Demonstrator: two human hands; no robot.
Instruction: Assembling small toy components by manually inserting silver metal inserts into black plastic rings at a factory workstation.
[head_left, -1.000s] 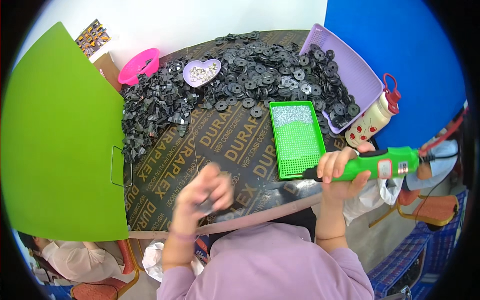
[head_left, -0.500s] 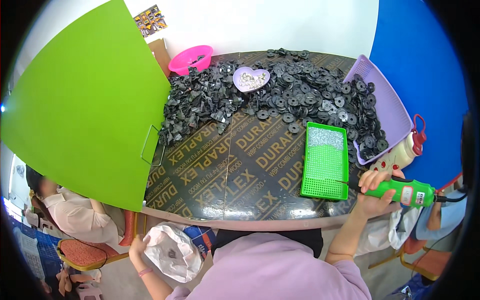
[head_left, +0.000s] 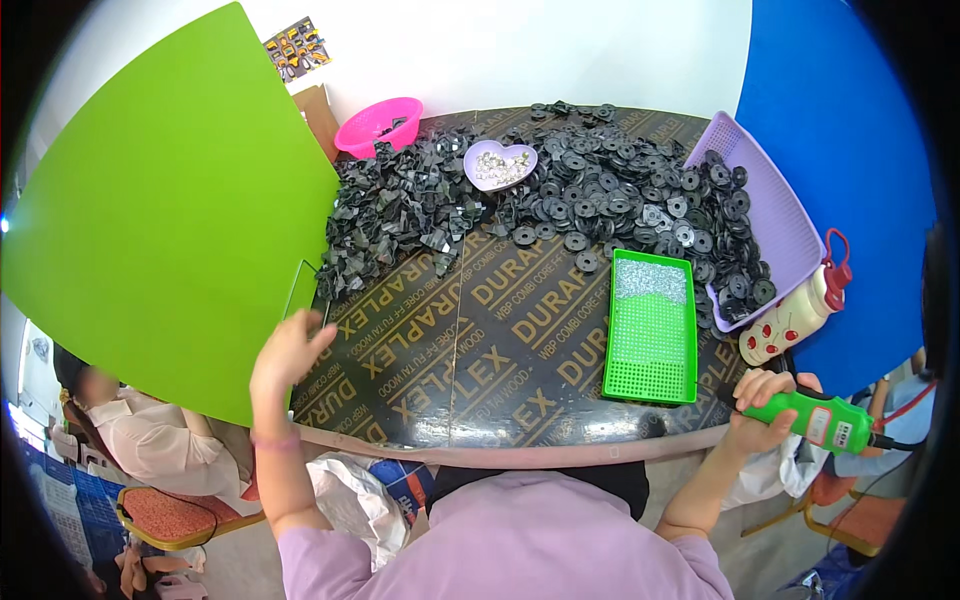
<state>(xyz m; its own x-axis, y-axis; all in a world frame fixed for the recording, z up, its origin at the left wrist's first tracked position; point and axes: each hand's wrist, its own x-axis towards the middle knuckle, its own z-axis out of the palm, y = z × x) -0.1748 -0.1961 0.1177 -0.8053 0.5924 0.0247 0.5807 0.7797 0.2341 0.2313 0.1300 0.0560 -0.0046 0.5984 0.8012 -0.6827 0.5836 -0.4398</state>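
My right hand (head_left: 765,402) is wrapped round a green electric screwdriver (head_left: 825,420) with a black cord, held at the table's right front edge. Its tip points left, toward a green perforated tray (head_left: 650,350) with small silvery screws (head_left: 650,278) at the far end. Over the left edge of the table my left hand (head_left: 288,352) is raised, empty, thumb and forefinger apart. It is nearest to a thin wire handle (head_left: 300,290) and to a heap of black angular plastic pieces (head_left: 390,205).
Black round discs (head_left: 600,190) are heaped at the back right, partly in a tilted lilac basket (head_left: 790,230). A heart-shaped lilac dish (head_left: 500,166) holds small shiny parts. A pink basket (head_left: 380,125), bottle (head_left: 790,320), green panel (head_left: 170,210) and blue panel (head_left: 830,130) border the table.
My left hand has risen from beside the white bag below the table to above its left edge. My right hand has drawn the screwdriver slightly back and right, off the tray.
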